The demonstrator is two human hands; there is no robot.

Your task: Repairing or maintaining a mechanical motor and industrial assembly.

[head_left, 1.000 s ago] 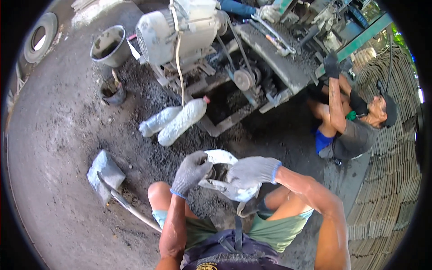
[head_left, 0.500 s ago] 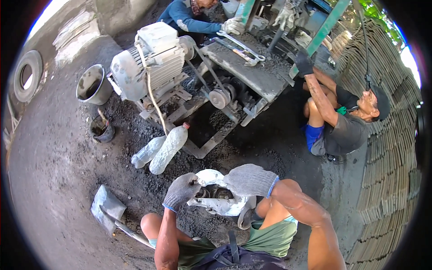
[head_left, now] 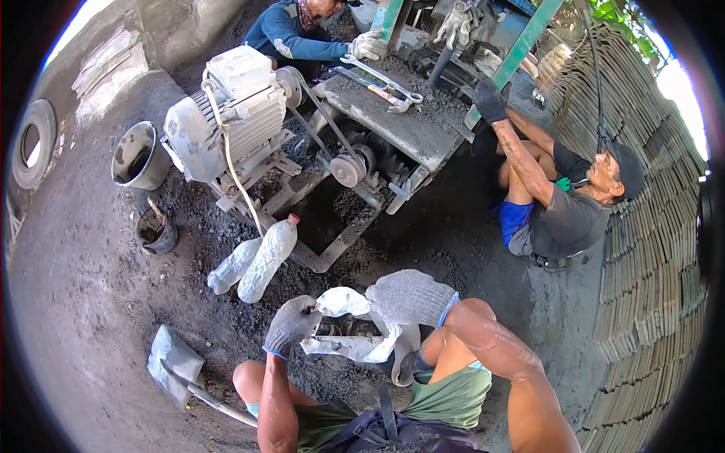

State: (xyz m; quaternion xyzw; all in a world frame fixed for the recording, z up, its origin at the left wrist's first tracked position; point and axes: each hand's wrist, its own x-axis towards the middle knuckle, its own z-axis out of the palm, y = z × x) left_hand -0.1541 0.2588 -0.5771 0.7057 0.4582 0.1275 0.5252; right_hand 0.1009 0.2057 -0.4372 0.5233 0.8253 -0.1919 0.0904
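Gritty dark ground spreads beneath a gloved left hand pinching the left edge of a white bag in the near middle of the scene, as the gloved right hand covers its far-right corner, fingers hidden, grip impossible to tell. Steady, even tension on both edges would likely keep the opening spread without tearing. At left lies a shovel, while two dusty plastic bottles and an electric motor crowd the far side, a co-worker crouching right.

Grey-gloved, blue-cuffed hands — green shorts
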